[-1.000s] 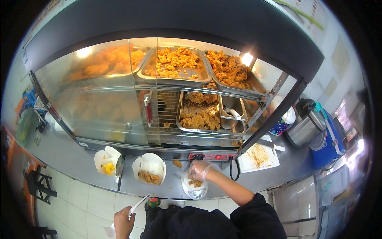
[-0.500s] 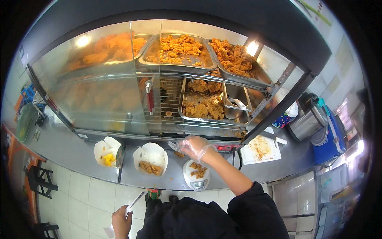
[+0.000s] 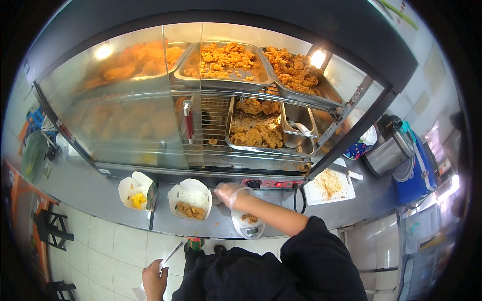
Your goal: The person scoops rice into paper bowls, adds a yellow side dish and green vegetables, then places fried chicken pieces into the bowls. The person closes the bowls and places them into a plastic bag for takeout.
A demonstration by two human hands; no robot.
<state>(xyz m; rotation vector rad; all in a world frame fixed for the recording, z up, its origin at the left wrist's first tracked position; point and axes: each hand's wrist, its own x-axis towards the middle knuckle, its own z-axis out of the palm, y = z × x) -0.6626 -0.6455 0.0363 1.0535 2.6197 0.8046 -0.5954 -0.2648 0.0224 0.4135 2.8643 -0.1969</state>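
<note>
Right hand [image 3: 228, 192], in a clear thin glove, hangs over the steel counter [image 3: 100, 193], just right of the open white takeaway box with rice and fried pieces [image 3: 190, 199]; fingers loosely curled, glove bunched; whether anything is pinched in them cannot be told from here. The box lies directly to the hand's left, nearly touching the fingertips; its lid stands up behind it, so its long axis runs away from the person, toward the warmer. Just below the forearm sits a small white kitchen scale with a few fried pieces on top [image 3: 247, 223], between the person's body and the hand.

Left hand [image 3: 153, 278] is low, off the counter's near edge, over the tiled floor; it grips a thin white strip, paper or a utensil, too small to settle which. It is well apart from the box; the right hand is much the nearer.

Second open white box with yellow food [image 3: 134, 192] stands further left, near the first but apart. Behind both rises the glass-fronted warmer [image 3: 150, 125], with trays of fried chicken [image 3: 226, 60] on two levels. To the right: a white tray with crumbs [image 3: 329, 185]; a steel pot [image 3: 389, 150]; a blue container [image 3: 416, 170].

Room: tiled floor, dark stools at far left.
</note>
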